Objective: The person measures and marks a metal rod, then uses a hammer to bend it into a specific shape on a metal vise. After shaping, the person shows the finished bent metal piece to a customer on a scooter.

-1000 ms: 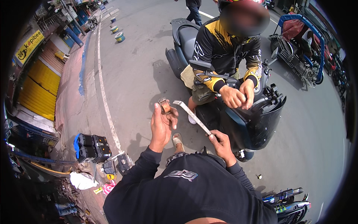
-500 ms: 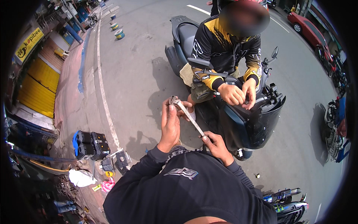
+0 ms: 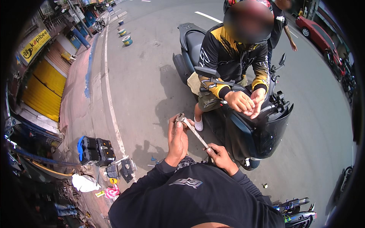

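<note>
A silver adjustable wrench (image 3: 195, 132) slants in front of my chest, its jaw end up and to the left. My left hand (image 3: 176, 141) is closed round the jaw end, with the thumb against the head. Lower down, the handle's end sits between the thumb and fingers of my right hand (image 3: 221, 159). Across from me a person in a black and yellow jacket (image 3: 235, 62) sits on a dark scooter (image 3: 247, 133). Both of that person's hands (image 3: 248, 103) are together above its front; anything between their fingers is too small to make out.
Black tool cases (image 3: 97, 151) stand by the road line at left, near a white bag (image 3: 85, 183) and a pink and white cloth (image 3: 112, 192). Another person (image 3: 278, 28) stands behind the rider. Part of a motorcycle (image 3: 298, 212) shows at lower right; a red car (image 3: 317, 34) is at far right.
The whole view has shifted a little. Another person has come into sight behind the rider, and the vehicle at the right edge has moved down. My hands keep their grip on the wrench.
</note>
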The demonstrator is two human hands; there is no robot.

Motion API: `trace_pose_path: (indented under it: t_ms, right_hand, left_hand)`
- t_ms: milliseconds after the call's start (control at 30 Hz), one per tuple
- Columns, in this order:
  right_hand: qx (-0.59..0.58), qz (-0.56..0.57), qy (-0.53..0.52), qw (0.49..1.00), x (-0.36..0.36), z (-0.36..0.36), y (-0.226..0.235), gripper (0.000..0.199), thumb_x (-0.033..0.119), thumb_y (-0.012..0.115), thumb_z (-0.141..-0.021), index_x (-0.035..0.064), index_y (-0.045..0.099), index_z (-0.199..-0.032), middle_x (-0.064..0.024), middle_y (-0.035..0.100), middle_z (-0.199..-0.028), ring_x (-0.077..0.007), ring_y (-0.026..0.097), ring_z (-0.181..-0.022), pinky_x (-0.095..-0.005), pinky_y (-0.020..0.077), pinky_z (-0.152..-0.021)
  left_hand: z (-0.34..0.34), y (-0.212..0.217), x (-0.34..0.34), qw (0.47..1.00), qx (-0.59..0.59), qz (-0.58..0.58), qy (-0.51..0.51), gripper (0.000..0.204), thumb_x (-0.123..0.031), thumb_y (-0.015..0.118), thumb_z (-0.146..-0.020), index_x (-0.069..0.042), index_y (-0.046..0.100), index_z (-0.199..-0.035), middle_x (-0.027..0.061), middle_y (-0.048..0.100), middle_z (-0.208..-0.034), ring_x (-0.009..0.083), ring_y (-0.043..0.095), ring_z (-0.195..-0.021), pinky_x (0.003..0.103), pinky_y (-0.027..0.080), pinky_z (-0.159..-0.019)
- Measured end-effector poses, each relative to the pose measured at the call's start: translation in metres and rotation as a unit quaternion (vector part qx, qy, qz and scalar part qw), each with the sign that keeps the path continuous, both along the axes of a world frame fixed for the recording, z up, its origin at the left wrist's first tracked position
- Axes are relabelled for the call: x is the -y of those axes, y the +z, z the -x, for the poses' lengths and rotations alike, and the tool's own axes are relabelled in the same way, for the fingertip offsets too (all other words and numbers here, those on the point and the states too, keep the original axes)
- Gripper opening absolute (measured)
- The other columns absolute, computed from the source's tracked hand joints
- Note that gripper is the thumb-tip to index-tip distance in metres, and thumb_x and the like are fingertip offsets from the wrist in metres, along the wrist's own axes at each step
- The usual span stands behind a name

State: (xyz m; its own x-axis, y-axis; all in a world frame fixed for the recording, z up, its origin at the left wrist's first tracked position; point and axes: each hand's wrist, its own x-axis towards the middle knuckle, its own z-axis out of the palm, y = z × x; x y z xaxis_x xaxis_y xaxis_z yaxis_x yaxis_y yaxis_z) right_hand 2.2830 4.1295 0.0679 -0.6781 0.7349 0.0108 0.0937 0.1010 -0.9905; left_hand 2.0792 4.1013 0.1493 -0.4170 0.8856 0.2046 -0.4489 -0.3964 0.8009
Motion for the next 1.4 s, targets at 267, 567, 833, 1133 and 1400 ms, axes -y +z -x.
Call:
trace_pose_path:
  t_ms: [267,567,833,1133,1400]
  right_hand:
    - [0.033,0.08,0.005,0.996,0.002,-0.003,0.004,0.026,0.024,0.06,-0.107,0.0041,0.074,-0.116,-0.0012,0.066,-0.085,-0.008,0.053,-0.077,-0.0275,0.046,-0.073]
    - [-0.021,0.038,0.032,0.999,-0.01,0.002,0.0,0.031,0.032,0.054,-0.11,0.0066,0.069,-0.116,-0.0018,0.054,-0.073,-0.0093,0.046,-0.069,-0.0306,0.0422,-0.065]
    - [-0.099,0.156,0.018,0.983,-0.009,0.001,-0.017,0.034,0.035,0.058,-0.108,0.0029,0.064,-0.097,0.0053,0.056,-0.086,-0.0059,0.046,-0.081,-0.0248,0.0388,-0.075]
    - [-0.047,0.123,0.05,0.99,-0.003,-0.008,-0.025,0.038,0.038,0.055,-0.109,0.0019,0.066,-0.105,0.002,0.059,-0.085,-0.0066,0.048,-0.085,-0.0287,0.043,-0.079]
    - [-0.006,0.058,0.039,0.998,0.001,-0.022,-0.018,0.042,0.041,0.052,-0.11,0.0012,0.063,-0.104,-0.0052,0.063,-0.089,-0.0133,0.053,-0.086,-0.0325,0.046,-0.081]
  left_hand:
    - [0.012,-0.006,-0.004,1.0,0.016,-0.004,-0.026,0.04,-0.035,0.061,-0.105,-0.008,0.054,-0.134,0.0109,0.066,-0.113,0.0231,0.061,-0.113,0.041,0.048,-0.101]
    - [0.003,0.006,-0.01,0.997,0.04,-0.028,-0.064,0.045,-0.035,0.067,-0.101,-0.008,0.055,-0.136,0.005,0.066,-0.107,0.0221,0.061,-0.11,0.042,0.046,-0.105]
    - [-0.012,0.004,-0.003,0.994,0.052,-0.033,-0.093,0.046,-0.036,0.066,-0.102,-0.009,0.051,-0.137,0.0087,0.065,-0.11,0.0238,0.058,-0.113,0.044,0.044,-0.106]
    - [-0.002,-0.014,0.0,0.993,0.031,0.0,-0.113,0.045,-0.031,0.069,-0.101,-0.006,0.055,-0.136,0.0113,0.067,-0.115,0.0275,0.062,-0.114,0.047,0.044,-0.108]
    - [-0.01,-0.019,0.001,0.985,-0.01,-0.021,-0.168,0.049,-0.032,0.074,-0.097,-0.009,0.055,-0.135,0.0138,0.069,-0.112,0.0277,0.062,-0.111,0.047,0.045,-0.106]
